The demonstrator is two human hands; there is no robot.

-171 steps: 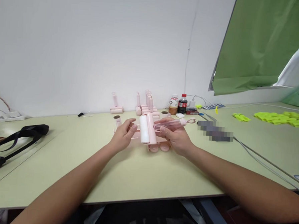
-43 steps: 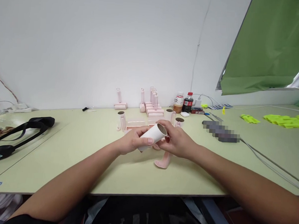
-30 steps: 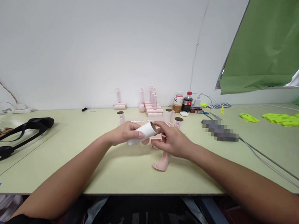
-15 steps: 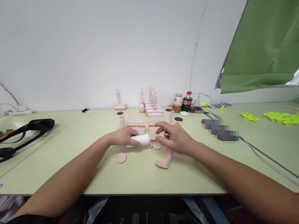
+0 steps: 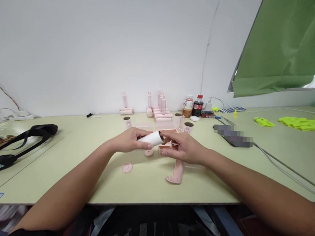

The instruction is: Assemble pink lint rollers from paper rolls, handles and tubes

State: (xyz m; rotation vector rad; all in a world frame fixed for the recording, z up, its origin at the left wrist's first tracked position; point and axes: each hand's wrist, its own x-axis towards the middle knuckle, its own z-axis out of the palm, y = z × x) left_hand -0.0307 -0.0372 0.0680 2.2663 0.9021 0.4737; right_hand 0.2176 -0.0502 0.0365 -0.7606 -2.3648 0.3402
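My left hand point(image 5: 128, 140) is closed around a white lint-roller refill point(image 5: 150, 140), its hollow brown core facing right. At that open end are the fingertips of my right hand point(image 5: 185, 147), which is also curled around a pink plastic lint-roller handle point(image 5: 176, 173). The handle's curved end sticks out below this hand toward the table's front, and its upper part is hidden by my fingers. Under the roll lies a pink round cap point(image 5: 148, 152). Another pink cap point(image 5: 127, 167) is nearer the front edge. Pink half-shell covers point(image 5: 169, 132) lie partly hidden behind my hands.
Upright refill rolls point(image 5: 188, 125) stand just behind my hands. Assembled pink lint rollers point(image 5: 163, 116) are against the wall, near two drink bottles point(image 5: 197, 106). A dark, blurred-out device point(image 5: 233, 136) with cables lies right; a black strapped object point(image 5: 26, 139) lies left.
The left hand has brought the refill up and right, tilting its open core toward the right hand. The pink handle has shifted slightly toward the front edge.
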